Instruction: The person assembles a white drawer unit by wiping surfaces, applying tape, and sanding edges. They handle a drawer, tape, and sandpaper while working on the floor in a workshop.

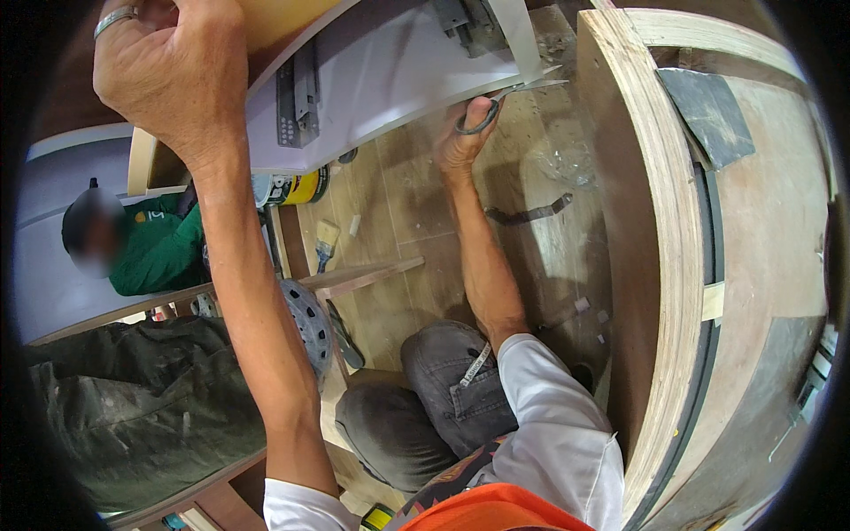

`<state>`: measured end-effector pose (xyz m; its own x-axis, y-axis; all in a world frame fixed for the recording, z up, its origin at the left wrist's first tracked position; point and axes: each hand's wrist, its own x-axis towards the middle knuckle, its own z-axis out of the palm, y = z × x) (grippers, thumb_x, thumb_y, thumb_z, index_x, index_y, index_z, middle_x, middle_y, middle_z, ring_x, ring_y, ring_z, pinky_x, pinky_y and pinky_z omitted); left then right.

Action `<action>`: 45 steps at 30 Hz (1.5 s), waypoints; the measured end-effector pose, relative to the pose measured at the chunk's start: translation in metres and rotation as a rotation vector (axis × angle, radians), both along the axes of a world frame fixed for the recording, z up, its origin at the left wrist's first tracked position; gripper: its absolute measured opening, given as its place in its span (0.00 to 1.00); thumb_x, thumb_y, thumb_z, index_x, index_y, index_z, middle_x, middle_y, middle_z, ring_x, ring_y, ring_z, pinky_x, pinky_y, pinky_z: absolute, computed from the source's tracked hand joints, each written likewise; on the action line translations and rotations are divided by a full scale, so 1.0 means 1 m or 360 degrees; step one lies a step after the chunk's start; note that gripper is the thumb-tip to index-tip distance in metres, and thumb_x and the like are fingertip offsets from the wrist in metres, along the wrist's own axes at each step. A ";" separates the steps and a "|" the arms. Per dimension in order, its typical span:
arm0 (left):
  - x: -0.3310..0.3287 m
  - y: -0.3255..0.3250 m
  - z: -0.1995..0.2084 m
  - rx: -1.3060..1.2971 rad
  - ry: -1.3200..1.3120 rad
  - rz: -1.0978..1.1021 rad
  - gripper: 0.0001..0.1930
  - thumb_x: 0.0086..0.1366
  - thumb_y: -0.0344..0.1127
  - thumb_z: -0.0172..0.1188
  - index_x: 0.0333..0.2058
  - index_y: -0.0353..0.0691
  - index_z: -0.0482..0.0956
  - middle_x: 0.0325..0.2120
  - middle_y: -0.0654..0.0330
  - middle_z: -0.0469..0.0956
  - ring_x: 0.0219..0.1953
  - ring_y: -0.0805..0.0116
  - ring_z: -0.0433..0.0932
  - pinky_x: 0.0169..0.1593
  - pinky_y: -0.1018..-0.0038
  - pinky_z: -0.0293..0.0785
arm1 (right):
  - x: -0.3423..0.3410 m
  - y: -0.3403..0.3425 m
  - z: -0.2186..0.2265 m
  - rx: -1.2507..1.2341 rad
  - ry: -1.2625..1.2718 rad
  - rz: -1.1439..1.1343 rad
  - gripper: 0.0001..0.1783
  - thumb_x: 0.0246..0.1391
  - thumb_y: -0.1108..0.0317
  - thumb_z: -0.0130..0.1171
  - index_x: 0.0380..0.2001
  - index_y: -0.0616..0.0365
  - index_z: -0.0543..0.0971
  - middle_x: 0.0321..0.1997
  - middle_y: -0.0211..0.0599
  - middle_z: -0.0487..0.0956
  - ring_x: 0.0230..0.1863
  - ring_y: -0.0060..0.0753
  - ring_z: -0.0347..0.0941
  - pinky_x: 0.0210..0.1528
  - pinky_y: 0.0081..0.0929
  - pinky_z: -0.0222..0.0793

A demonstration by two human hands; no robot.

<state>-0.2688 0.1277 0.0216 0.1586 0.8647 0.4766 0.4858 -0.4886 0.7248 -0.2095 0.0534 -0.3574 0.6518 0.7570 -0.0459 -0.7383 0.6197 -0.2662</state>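
Scissors point(501, 95) were grasped in the right hand point(460, 146), blades parted at the lower end of a pale strip point(521, 44), just beside the corner of the white panel point(381, 80). No finished cut showed on the strip, so that trimming seemed undone. The left hand point(177, 80) was curled high up, its fingertips out of frame; whether it gripped anything could not be told. Metal runners point(298, 97) lay on the panel, apparently unfitted
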 end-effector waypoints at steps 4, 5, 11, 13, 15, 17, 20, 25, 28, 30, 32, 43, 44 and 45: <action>0.035 -0.035 -0.088 0.1007 0.0074 -0.0216 0.04 0.74 0.26 0.54 0.40 0.35 0.78 0.30 0.66 0.77 0.31 0.79 0.77 0.37 0.84 0.72 | 0.007 0.000 0.012 -0.0072 0.0014 -0.0079 0.55 0.53 0.38 0.71 0.70 0.62 0.57 0.60 0.39 0.70 0.57 0.32 0.69 0.56 0.31 0.68; 0.048 -0.049 -0.090 0.1198 0.0198 -0.0067 0.04 0.74 0.26 0.54 0.40 0.35 0.78 0.30 0.66 0.77 0.31 0.79 0.77 0.37 0.84 0.72 | 0.006 -0.002 0.014 -0.0088 0.0010 -0.0064 0.54 0.54 0.38 0.70 0.69 0.62 0.59 0.56 0.37 0.71 0.52 0.29 0.70 0.50 0.28 0.70; 0.060 -0.061 -0.095 0.1389 0.0329 0.0169 0.04 0.73 0.27 0.55 0.40 0.35 0.78 0.29 0.66 0.77 0.31 0.80 0.77 0.37 0.84 0.71 | 0.005 -0.008 0.005 -0.0245 -0.0154 -0.0092 0.35 0.60 0.40 0.66 0.54 0.59 0.71 0.41 0.26 0.73 0.38 0.20 0.69 0.37 0.23 0.69; 0.059 -0.060 -0.094 0.1417 0.0383 0.0165 0.04 0.73 0.26 0.54 0.40 0.35 0.78 0.29 0.66 0.77 0.31 0.80 0.76 0.37 0.84 0.71 | 0.008 -0.009 0.006 -0.0286 -0.0212 -0.0100 0.30 0.62 0.41 0.65 0.51 0.57 0.74 0.40 0.22 0.73 0.39 0.20 0.69 0.38 0.24 0.68; 0.058 -0.059 -0.093 0.1420 0.0414 0.0160 0.04 0.73 0.26 0.54 0.39 0.36 0.78 0.29 0.66 0.76 0.31 0.80 0.75 0.37 0.84 0.70 | 0.008 -0.008 0.007 -0.0350 -0.0239 -0.0136 0.29 0.61 0.42 0.65 0.50 0.56 0.75 0.37 0.20 0.72 0.35 0.17 0.68 0.32 0.22 0.66; 0.057 -0.062 -0.091 0.1371 0.0424 0.0151 0.04 0.73 0.26 0.54 0.39 0.36 0.78 0.29 0.67 0.76 0.31 0.81 0.75 0.37 0.84 0.70 | 0.008 -0.011 0.001 -0.0274 -0.0247 -0.0043 0.32 0.61 0.41 0.65 0.53 0.57 0.74 0.41 0.22 0.74 0.39 0.20 0.70 0.37 0.23 0.68; 0.053 -0.066 -0.086 0.1273 0.0464 0.0106 0.05 0.73 0.26 0.53 0.39 0.36 0.78 0.29 0.67 0.76 0.31 0.81 0.75 0.37 0.84 0.70 | 0.006 -0.007 -0.004 -0.0230 -0.0173 0.0019 0.43 0.57 0.39 0.68 0.61 0.63 0.68 0.48 0.34 0.75 0.43 0.27 0.73 0.40 0.26 0.73; 0.056 -0.059 -0.095 0.1395 0.0400 0.0147 0.05 0.73 0.26 0.53 0.39 0.36 0.78 0.30 0.66 0.76 0.31 0.80 0.76 0.38 0.83 0.71 | 0.007 0.005 -0.017 -0.0177 -0.0047 0.0090 0.60 0.54 0.35 0.68 0.74 0.66 0.53 0.68 0.48 0.65 0.65 0.40 0.65 0.64 0.35 0.63; 0.056 -0.057 -0.096 0.1434 0.0389 0.0159 0.05 0.73 0.26 0.53 0.39 0.36 0.78 0.30 0.67 0.76 0.31 0.80 0.76 0.37 0.83 0.71 | 0.012 0.003 -0.017 -0.0216 -0.0090 0.0174 0.64 0.53 0.35 0.69 0.76 0.65 0.49 0.73 0.49 0.60 0.71 0.41 0.58 0.72 0.37 0.54; 0.052 -0.055 -0.094 0.1365 0.0339 0.0205 0.05 0.71 0.27 0.56 0.39 0.34 0.80 0.31 0.63 0.80 0.33 0.77 0.80 0.40 0.82 0.74 | 0.013 0.005 -0.011 -0.0190 -0.0076 0.0092 0.64 0.52 0.35 0.70 0.75 0.65 0.51 0.72 0.48 0.62 0.70 0.40 0.60 0.72 0.36 0.53; 0.039 -0.054 -0.087 0.1195 0.0264 0.0287 0.08 0.67 0.30 0.61 0.39 0.31 0.85 0.34 0.55 0.88 0.37 0.71 0.87 0.44 0.79 0.81 | 0.014 0.005 -0.001 -0.0175 0.0007 0.0037 0.63 0.50 0.37 0.72 0.75 0.65 0.53 0.71 0.48 0.63 0.69 0.39 0.61 0.72 0.36 0.54; 0.046 -0.058 -0.094 0.1313 0.0409 0.0240 0.04 0.70 0.26 0.56 0.40 0.34 0.80 0.30 0.63 0.80 0.33 0.76 0.80 0.39 0.80 0.74 | 0.009 0.001 -0.014 -0.0413 -0.0156 0.0029 0.45 0.57 0.41 0.69 0.64 0.63 0.65 0.55 0.36 0.74 0.54 0.34 0.71 0.58 0.34 0.66; 0.052 -0.058 -0.095 0.1337 0.0414 0.0213 0.04 0.72 0.25 0.55 0.39 0.35 0.79 0.29 0.65 0.78 0.32 0.79 0.77 0.38 0.82 0.72 | 0.002 0.005 -0.034 -0.0504 -0.0259 -0.0079 0.39 0.58 0.42 0.69 0.59 0.60 0.69 0.51 0.32 0.75 0.50 0.31 0.72 0.54 0.31 0.68; 0.057 -0.057 -0.096 0.1359 0.0423 0.0191 0.04 0.73 0.25 0.53 0.39 0.35 0.78 0.28 0.68 0.76 0.30 0.81 0.75 0.36 0.83 0.70 | -0.002 0.002 -0.053 -0.0586 -0.0433 -0.0054 0.36 0.58 0.43 0.69 0.56 0.60 0.70 0.48 0.30 0.75 0.47 0.29 0.72 0.51 0.30 0.69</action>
